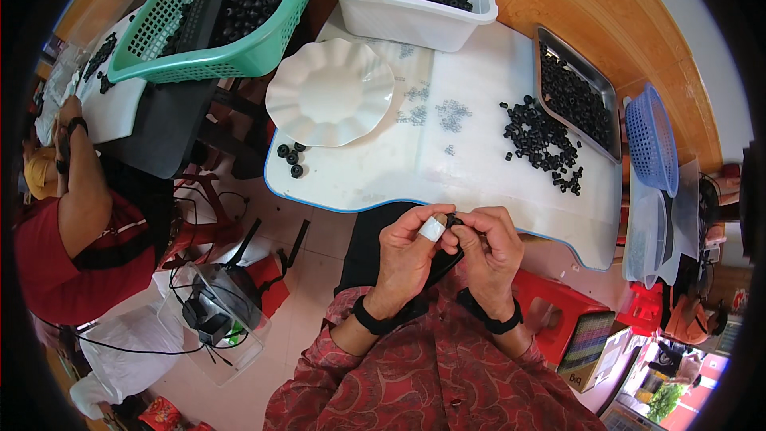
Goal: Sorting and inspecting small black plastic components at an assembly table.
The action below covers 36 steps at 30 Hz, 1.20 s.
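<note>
My left hand and my right hand meet over my lap, just below the white table's near edge. Both pinch one small black ring part between their fingertips. White tape wraps my left thumb tip. A loose pile of the same black rings lies on the table ahead of my right hand. Tiny clear grey bits are scattered at the table's middle. Three black rings lie by the empty white scalloped plate.
A white tub and a green basket at the back hold several black rings; a metal tray at the right does too. A blue basket stands far right. A person in red sits at my left.
</note>
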Available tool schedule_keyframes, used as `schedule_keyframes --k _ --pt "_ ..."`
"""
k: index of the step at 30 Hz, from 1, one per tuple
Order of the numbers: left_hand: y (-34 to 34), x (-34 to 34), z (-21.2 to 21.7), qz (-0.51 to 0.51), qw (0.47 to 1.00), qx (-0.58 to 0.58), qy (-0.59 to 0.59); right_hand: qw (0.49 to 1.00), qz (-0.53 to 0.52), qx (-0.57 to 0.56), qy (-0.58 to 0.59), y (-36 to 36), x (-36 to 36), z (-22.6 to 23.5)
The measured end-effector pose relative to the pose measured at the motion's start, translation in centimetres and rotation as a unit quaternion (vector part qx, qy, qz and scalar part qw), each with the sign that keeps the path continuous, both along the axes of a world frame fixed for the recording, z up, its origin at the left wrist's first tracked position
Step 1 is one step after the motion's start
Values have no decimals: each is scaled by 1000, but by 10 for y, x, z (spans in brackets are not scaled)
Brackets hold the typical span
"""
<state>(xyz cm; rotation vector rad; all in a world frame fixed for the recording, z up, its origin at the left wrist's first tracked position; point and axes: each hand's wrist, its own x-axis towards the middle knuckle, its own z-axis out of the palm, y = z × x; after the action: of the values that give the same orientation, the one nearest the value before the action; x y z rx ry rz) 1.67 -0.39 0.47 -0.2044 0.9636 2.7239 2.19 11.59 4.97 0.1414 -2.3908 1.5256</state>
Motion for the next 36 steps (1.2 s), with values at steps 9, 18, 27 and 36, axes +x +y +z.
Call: schedule_keyframes --k 9,18,27,36 --pt "2 2 -4 17 999 22 15 1000 5 18 9 4 1 -8" --pt "0 2 -2 14 996 -92 6 999 17 40 -3 8 1 -10" --pt "-5 2 6 -16 977 -209 35 997 45 64 -22 14 1 -10" --pt "-8 1 -6 -67 970 -226 53 984 63 161 -41 15 2 -5"
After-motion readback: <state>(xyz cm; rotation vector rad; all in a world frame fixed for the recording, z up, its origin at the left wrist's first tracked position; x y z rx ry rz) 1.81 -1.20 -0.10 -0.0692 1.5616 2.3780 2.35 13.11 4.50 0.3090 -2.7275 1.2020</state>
